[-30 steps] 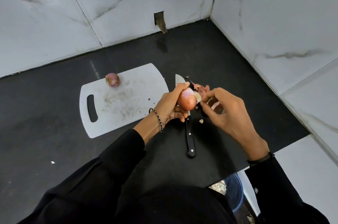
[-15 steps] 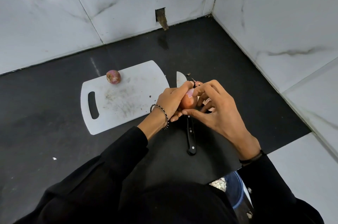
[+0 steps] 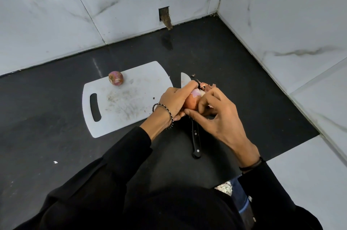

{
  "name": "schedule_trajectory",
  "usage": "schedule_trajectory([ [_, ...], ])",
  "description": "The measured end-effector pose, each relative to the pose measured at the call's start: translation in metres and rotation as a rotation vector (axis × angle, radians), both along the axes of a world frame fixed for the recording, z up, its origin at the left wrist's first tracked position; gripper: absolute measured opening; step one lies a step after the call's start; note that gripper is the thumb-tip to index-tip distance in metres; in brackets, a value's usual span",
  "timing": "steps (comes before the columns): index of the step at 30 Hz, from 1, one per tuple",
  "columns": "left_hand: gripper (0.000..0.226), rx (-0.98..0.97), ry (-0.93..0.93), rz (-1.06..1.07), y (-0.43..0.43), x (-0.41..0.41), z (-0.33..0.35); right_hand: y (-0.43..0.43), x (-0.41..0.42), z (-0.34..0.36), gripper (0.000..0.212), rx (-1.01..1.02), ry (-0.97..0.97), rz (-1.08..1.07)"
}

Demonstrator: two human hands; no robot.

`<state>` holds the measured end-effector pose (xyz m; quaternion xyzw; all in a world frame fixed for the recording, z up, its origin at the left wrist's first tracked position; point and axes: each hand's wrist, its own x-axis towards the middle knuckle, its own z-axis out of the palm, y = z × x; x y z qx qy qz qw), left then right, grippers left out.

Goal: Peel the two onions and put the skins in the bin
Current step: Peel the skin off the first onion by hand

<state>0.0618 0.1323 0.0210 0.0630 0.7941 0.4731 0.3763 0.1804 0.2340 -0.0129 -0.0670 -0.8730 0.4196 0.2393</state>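
The left hand (image 3: 174,102) gripped the half-peeled orange-brown onion (image 3: 191,102) above the black-handled steel knife (image 3: 196,141). The right hand (image 3: 219,117), at its 3 o'clock, pinched it with curled fingers. The round purple onion (image 3: 115,78) sat at 10 o'clock, on the white plastic cutting board (image 3: 131,109).

Hands (image 3: 221,117) hide much of the onion (image 3: 191,102) and knife blade (image 3: 185,79); dark clothing (image 3: 169,211) mostly covers the bin (image 3: 239,195).

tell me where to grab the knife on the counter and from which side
Take the knife by its black riveted handle, coming down from above at the end nearest the person. The handle lies flat and bare on the counter, pointing toward the person; the blade runs away beneath the held onion, only its tip showing.
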Motion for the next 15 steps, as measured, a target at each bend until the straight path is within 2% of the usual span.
schedule_trajectory([
  [3, 0.057, 0.000, 0.006, -0.005, 0.0005, -0.0025, 0.0023, -0.0008, -0.0031, 0.0038, 0.036, -0.086, 0.008, -0.020],
  [15, 0.054, -0.048, 0.105, -0.009, 0.0032, -0.0002, 0.0007, 0.0035, -0.0019, 0.0057, 0.041, 0.029, -0.022, -0.005],
])
